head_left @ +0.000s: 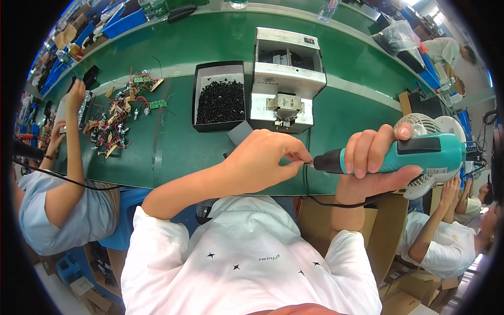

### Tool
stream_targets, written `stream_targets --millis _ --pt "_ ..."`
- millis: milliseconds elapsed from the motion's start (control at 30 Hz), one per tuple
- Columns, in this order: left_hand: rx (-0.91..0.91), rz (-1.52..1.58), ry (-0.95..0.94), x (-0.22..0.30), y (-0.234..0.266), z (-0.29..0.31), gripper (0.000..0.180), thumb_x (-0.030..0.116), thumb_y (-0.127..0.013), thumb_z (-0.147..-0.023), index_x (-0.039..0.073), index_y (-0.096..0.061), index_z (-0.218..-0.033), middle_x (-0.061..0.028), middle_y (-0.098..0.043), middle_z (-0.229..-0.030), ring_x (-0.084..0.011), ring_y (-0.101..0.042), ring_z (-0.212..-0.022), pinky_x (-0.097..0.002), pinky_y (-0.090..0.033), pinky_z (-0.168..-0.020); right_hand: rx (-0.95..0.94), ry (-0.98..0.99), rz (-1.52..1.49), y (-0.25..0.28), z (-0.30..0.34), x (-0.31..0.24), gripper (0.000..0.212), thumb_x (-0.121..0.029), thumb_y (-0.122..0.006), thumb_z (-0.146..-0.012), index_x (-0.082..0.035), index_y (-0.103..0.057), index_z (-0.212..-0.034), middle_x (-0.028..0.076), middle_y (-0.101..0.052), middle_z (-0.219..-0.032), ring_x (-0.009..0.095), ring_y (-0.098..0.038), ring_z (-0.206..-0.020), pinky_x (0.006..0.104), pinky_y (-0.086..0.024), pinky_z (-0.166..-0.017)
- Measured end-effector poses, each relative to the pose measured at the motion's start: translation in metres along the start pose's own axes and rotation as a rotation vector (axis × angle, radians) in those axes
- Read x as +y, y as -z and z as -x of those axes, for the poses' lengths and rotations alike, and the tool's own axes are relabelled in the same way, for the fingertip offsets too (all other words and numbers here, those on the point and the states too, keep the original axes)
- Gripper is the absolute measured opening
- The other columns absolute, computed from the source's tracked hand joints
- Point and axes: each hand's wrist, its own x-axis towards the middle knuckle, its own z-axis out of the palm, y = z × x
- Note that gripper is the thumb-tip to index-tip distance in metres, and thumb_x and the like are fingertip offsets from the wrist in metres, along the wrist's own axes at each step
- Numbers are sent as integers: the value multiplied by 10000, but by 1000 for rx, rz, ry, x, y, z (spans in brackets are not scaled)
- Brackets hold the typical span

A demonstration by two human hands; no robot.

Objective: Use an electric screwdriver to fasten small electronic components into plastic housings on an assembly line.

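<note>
My right hand [375, 163] is wrapped round a teal electric screwdriver [441, 149], its black nose pointing left over the table's near edge. At the tip of that nose, my left hand [265, 160] has thumb and forefinger pinched together. Whether the pinch is on the screwdriver's bit or on a small part there is hidden. Just beyond my hands stands a white and grey metal machine [289, 81] with a boxy top and a metal block on its front. Left of it, an open black box [196, 107] holds a heap of tiny black pieces [220, 102].
Wired circuit boards [118, 113] lie heaped at left, near a co-worker's hands [76, 94]. A grey flap [240, 133] lies before the machine. A fan [420, 126] stands right, behind the screwdriver. A black cable [336, 203] loops below my right hand. Co-workers sit on both sides.
</note>
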Motion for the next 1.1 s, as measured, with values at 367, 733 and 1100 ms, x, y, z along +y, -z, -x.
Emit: stream_targets --millis 367,733,1100 --pt "34 599 53 -15 -14 32 762 -57 -523 -751 69 -198 -1428 -116 -593 -1244 -228 -605 -967 -268 -447 -822 71 18 -66 -5 0 7 547 -534 -562 -874 -126 -430 -1213 -4 -465 -577 106 -440 -406 249 -401 -386" --pt "1003 -412 -188 -65 -20 61 382 74 -638 -736 20 -523 -1095 -129 -572 -980 -219 -506 -822 -299 -417 -740 50 62 219 -7 -27 41 487 -495 -526 -909 -94 -455 -1175 -14 -439 -602 76 -405 -446 230 -372 -417" --pt "541 417 183 -80 -23 76 114 84 -591 -786 30 -497 -753 -24 -486 -725 -153 -392 -662 -253 -341 -635 107 -63 383 0 -35 80 428 -339 -658 -846 -35 -462 -1075 14 -464 -533 100 -392 -402 220 -330 -362"
